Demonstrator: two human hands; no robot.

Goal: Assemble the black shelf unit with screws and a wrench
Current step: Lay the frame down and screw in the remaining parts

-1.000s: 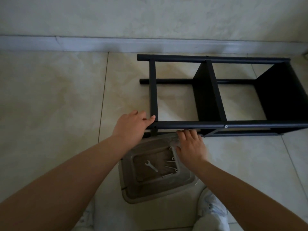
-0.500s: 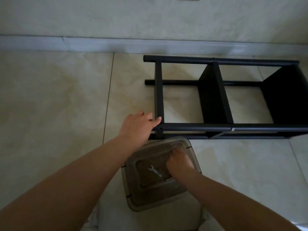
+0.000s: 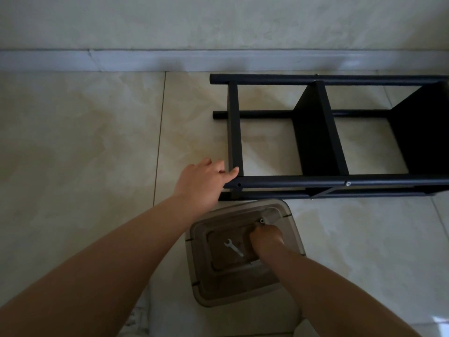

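Left hand (image 3: 201, 183), open, is laid on the black shelf (image 3: 315, 181); right hand (image 3: 266, 238), curled, grip unclear, is rested beside a wrench (image 3: 233, 247) on a tub lid (image 3: 218, 283). Pale floor tiles (image 3: 80, 147) are spread beyond, met by a wall (image 3: 218, 23).

Head-worn camera looks steeply down, close over the floor (image 3: 73, 147).

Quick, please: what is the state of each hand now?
Left hand: open, fingertips resting on the shelf rail.
Right hand: closed, down in the tray; contents cannot be told.
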